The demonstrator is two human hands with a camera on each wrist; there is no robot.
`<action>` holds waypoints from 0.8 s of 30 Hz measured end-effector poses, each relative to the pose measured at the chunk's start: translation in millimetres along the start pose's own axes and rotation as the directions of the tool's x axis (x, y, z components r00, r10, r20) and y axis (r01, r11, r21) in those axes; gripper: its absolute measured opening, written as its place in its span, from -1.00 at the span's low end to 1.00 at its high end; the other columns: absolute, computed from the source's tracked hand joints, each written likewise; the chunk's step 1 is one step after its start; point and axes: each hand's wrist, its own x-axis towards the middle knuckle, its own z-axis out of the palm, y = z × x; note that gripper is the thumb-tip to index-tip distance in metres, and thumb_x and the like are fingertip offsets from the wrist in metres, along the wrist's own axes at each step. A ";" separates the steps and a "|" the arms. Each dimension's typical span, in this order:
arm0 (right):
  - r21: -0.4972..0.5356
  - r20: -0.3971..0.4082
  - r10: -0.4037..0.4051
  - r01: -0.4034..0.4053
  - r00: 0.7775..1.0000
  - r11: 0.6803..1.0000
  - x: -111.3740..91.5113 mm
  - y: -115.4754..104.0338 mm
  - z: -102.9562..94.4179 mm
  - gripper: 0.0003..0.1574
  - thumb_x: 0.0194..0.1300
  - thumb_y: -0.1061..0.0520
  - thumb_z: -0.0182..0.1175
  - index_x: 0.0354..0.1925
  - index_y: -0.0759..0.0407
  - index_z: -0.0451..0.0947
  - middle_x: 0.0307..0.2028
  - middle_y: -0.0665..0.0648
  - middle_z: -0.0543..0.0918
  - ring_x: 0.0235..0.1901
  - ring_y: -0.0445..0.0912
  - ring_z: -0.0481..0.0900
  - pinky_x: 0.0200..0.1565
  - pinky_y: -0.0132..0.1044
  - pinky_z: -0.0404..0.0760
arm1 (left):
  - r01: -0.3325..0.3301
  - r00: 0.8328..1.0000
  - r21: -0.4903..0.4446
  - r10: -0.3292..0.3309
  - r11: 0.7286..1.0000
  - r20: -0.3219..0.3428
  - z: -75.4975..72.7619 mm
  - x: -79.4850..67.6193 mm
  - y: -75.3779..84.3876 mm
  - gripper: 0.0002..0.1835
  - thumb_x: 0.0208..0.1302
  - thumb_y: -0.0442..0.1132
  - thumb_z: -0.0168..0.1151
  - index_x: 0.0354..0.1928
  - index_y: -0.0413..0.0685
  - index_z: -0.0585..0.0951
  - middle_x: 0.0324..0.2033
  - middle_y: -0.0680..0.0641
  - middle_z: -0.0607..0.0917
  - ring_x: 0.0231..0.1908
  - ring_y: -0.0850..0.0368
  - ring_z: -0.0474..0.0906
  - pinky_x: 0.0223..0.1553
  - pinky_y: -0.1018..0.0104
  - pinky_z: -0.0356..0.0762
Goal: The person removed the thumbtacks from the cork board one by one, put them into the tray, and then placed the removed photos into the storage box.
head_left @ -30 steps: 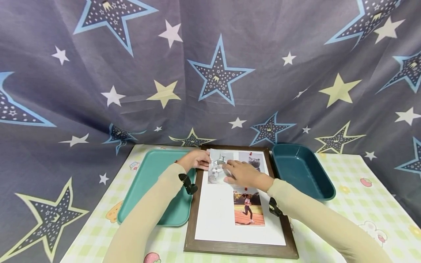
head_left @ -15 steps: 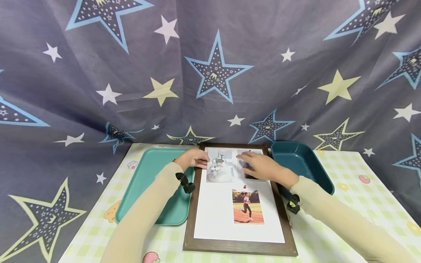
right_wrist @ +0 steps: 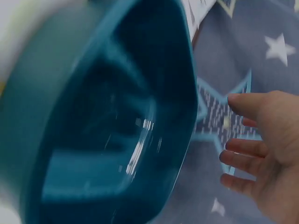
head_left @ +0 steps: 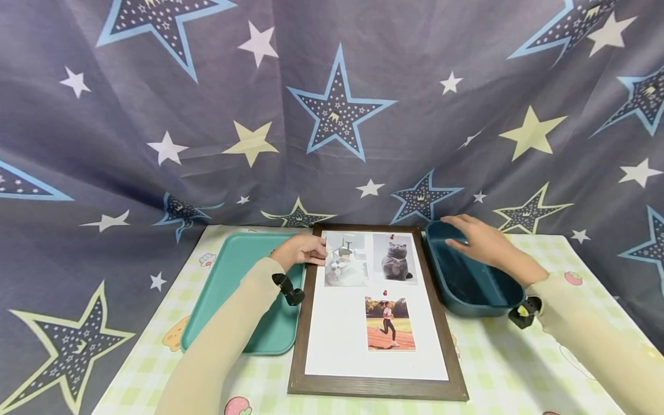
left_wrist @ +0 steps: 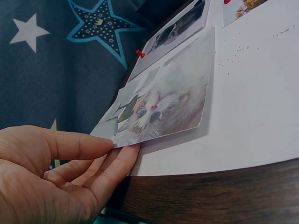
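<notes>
My left hand (head_left: 301, 252) pinches the left edge of a photo of a white cat (head_left: 346, 271) between thumb and fingers. In the left wrist view this cat photo (left_wrist: 180, 93) is tilted, its lower edge raised off the white board (head_left: 337, 340). The board has a dark brown wooden frame (head_left: 378, 389). My right hand (head_left: 479, 239) is over the far part of a deep teal bin (head_left: 477, 309), with fingers spread. In the right wrist view the right hand (right_wrist: 271, 149) holds nothing, and the bin (right_wrist: 28, 102) appears blurred beside it.
On the board, a red pushpin (head_left: 392, 237) sits atop a grey cat photo (head_left: 396, 262); another pushpin (head_left: 385, 293) tops a runner photo (head_left: 390, 325). Left of the frame lies a green tray (head_left: 244, 276), partly under my left forearm. A star-patterned curtain (head_left: 207, 86) hangs behind the checked tablecloth (head_left: 140, 346).
My right hand has left the white cat photo and moved right, past the grey cat photo, to above the teal bin. My left hand keeps its grip at the photo's left edge.
</notes>
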 end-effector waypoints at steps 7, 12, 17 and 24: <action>0.022 0.083 0.166 -0.168 0.983 0.986 -12.7 46.9 -14.0 -0.28 0.39 0.08 0.28 0.35 0.43 0.35 0.18 0.60 0.52 0.11 0.47 0.53 0.06 0.37 0.55 | 0.012 1.000 0.012 -0.012 1.000 0.003 -13.8 29.4 -9.7 -0.13 0.24 -0.63 0.25 0.56 -0.30 0.13 0.52 -0.34 0.22 0.26 -0.18 0.56 0.21 0.08 0.65; 0.121 0.169 0.243 -0.265 0.955 0.957 -14.9 70.3 -19.3 -0.34 0.35 0.15 0.28 0.22 0.60 0.39 0.04 0.62 0.61 0.02 0.45 0.61 0.04 0.30 0.59 | -0.008 0.997 -0.023 0.009 1.000 0.075 -53.9 96.1 -38.9 -0.02 0.08 -0.61 0.41 0.54 -0.30 0.18 0.46 -0.36 0.32 0.05 -0.10 0.70 0.02 0.13 0.75; 0.262 0.316 0.287 -0.374 0.904 0.890 -16.6 83.2 -22.9 -0.37 0.36 0.23 0.24 0.18 0.72 0.36 -0.05 0.62 0.64 -0.20 0.29 0.73 -0.22 0.10 0.76 | 0.032 0.999 0.072 -0.031 0.997 -0.005 -2.0 2.5 2.9 -0.17 0.33 -0.65 0.09 0.59 -0.29 0.04 0.55 -0.32 0.15 0.39 -0.21 0.41 0.30 0.04 0.57; 0.413 0.461 0.292 -0.494 0.838 0.765 -20.4 93.1 -22.8 -0.39 0.35 0.35 0.18 0.18 0.81 0.28 -0.22 0.48 0.73 -0.25 0.14 0.76 -0.20 0.06 0.81 | 0.068 0.998 0.034 -0.067 0.997 -0.010 40.4 -79.5 39.3 -0.22 0.40 -0.66 -0.05 0.60 -0.29 -0.01 0.55 -0.36 0.10 0.50 -0.27 0.18 0.45 0.03 0.39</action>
